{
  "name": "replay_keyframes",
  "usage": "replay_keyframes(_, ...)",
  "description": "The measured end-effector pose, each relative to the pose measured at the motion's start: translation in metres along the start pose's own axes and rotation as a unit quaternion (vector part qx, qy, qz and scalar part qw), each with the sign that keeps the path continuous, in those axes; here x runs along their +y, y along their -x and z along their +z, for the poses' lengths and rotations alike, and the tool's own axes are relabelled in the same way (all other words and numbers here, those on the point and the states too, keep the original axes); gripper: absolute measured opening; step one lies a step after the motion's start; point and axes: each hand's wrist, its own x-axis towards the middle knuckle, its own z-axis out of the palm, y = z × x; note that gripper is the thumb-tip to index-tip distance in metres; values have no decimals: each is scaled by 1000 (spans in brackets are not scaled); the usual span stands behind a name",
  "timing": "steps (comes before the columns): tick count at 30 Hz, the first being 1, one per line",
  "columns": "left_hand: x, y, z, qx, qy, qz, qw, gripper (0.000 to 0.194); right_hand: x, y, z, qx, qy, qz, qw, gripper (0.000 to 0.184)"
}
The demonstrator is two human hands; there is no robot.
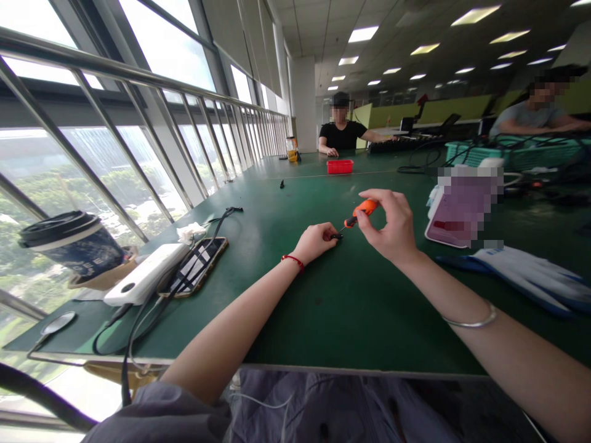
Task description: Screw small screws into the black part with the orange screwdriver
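Observation:
My right hand grips an orange-and-black screwdriver by its handle, fingers and thumb closed around it. The screwdriver slants down to the left, its thin shaft reaching a small black part. Just left of the tip, my left hand pinches that black part close to the green tabletop. The part is too small and too covered by fingers for its kind to show.
A phone, white power bank, cables and a lidded cup sit at left. To the right are a propped phone, gloves and a green basket. A red tray stands ahead, near a seated person.

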Motion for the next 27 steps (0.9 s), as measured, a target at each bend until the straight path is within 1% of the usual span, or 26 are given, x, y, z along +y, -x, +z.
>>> replay_keyframes(2,0,0,0,0,-1,0,1000,11,0,0,0,-2,-3,-2,1000,16)
replay_keyframes(5,-1,-1,0,0,-8,2,1000,11,1,0,0,1,13,15,1000,9)
replay_keyframes(8,-1,-1,0,0,-9,2,1000,11,1,0,0,5,18,18,1000,10)
replay_keyframes(11,0,0,-1,0,-4,-1,1000,11,0,-1,0,-5,8,12,1000,18)
replay_keyframes(12,1,0,-1,0,-3,-1,1000,11,0,-1,0,-8,7,12,1000,18)
replay_keyframes(15,-1,0,0,0,-5,3,1000,12,1,0,0,-3,19,15,1000,9)
replay_keyframes(18,-3,-1,2,1,-10,9,1000,12,2,0,1,9,28,6,1000,12)
replay_keyframes(20,-4,-1,2,1,-10,10,1000,12,2,0,1,16,21,-1,1000,7)
replay_keyframes(23,-4,-1,2,3,-8,9,1000,12,2,0,0,17,2,-11,1000,17)
replay_keyframes(24,-4,-1,2,3,-8,9,1000,12,2,0,0,14,0,-11,1000,17)
replay_keyframes(27,-2,-1,1,3,-12,8,1000,13,3,1,1,7,17,8,1000,8)
